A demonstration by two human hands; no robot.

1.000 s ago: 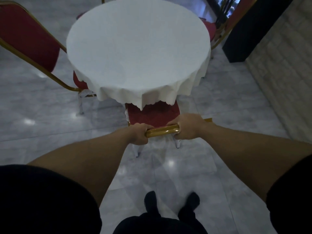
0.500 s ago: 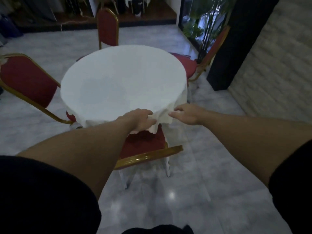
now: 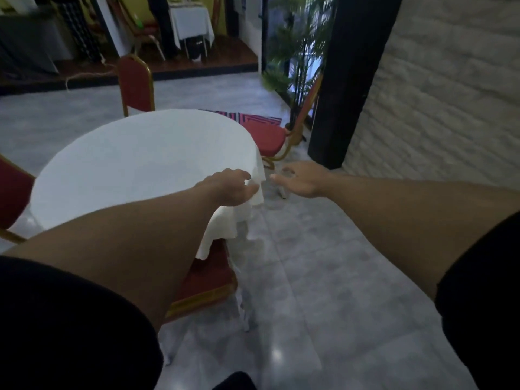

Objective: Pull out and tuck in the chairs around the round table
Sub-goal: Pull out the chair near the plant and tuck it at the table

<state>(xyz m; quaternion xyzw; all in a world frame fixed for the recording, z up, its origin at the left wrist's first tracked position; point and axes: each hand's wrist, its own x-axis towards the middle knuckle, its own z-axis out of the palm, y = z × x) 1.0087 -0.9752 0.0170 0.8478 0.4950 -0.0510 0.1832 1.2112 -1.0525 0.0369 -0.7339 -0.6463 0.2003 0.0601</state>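
Left hand: the left hand (image 3: 229, 187) hangs over the near right rim of the round surface under its white cloth (image 3: 135, 164), fingers loosely curled, gripping nothing; whether it brushes the cloth cannot be told.
Right hand: the right hand (image 3: 299, 178) reaches forward just right of that surface, fingers spread apart, holding nothing.
Near chair: the red-cushioned chair with a gold metal frame (image 3: 208, 280) stands at the near edge of the surface, seat under the hanging cloth, mostly hidden by the left forearm; it looks tucked in.
Next chair: a second red-and-gold chair (image 3: 270, 137) sits at the far right of the surface, seat partly clear of the cloth, back leaning away towards a dark pillar (image 3: 349, 80).
Other chairs: one red-backed chair (image 3: 135, 85) stands beyond the surface, another (image 3: 12, 192) at its left edge.
Step in hand: judged as the reach towards the far-right chair.
How to do it well: take the top rail of its back with both hands spread wide, draw it straight away from the surface, then push it square in, keeping the legs clear of the cloth hem and the pillar.
Writing: no brand, label or readable text shows.
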